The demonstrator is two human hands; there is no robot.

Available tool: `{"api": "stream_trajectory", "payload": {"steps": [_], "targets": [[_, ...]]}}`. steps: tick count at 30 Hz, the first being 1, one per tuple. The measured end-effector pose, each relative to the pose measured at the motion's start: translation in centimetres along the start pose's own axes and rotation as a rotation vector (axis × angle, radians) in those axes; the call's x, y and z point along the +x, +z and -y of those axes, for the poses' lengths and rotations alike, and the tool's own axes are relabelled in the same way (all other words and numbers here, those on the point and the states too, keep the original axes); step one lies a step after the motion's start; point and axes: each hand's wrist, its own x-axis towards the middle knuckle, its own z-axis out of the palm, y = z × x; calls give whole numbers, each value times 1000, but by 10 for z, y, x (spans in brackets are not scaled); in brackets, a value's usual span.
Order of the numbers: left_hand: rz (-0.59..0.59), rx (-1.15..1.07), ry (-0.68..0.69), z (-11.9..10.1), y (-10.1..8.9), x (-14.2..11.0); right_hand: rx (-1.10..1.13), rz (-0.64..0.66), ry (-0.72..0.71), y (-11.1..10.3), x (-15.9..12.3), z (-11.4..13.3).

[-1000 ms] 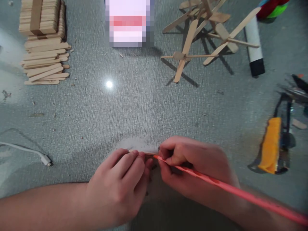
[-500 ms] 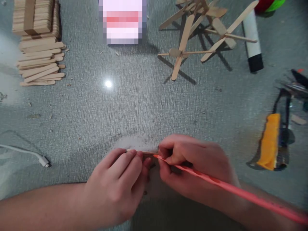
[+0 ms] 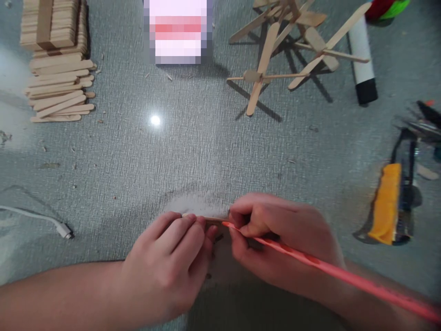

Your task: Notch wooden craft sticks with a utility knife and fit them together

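Close to the front of the table, my left hand (image 3: 168, 262) is closed on a thin wooden craft stick (image 3: 216, 219), which shows edge-on between my two hands. My right hand (image 3: 279, 243) is closed around a long pinkish-red pencil (image 3: 292, 252) with orange dimples along it. The pencil's near end meets the stick's right part, and its shaft runs back over my right wrist. Fingers hide the stick's right end. A small dark spot shows at my right fingertips; I cannot make out what it is.
A bundle (image 3: 57, 25) of craft sticks and loose sticks (image 3: 62, 92) lie at upper left. Glued stick frames (image 3: 258, 76) stand at upper right, beside a white tube (image 3: 361, 50). A yellow-handled tool (image 3: 384, 204) lies right, a white cable (image 3: 60, 227) left. A blurred-out box (image 3: 177, 41) sits at top.
My right hand and the pencil have shifted very slightly to the right. The left hand keeps its hold on the craft stick. The whole view has drifted a little.
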Motion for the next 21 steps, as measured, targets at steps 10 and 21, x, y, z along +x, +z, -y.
{"api": "stream_trajectory", "payload": {"steps": [10, 21], "targets": [[50, 73, 98, 4, -3, -9, 70, 33, 0, -5, 1, 0], [75, 92, 113, 5, -8, -7, 69, 58, -46, -6, 0, -1]]}}
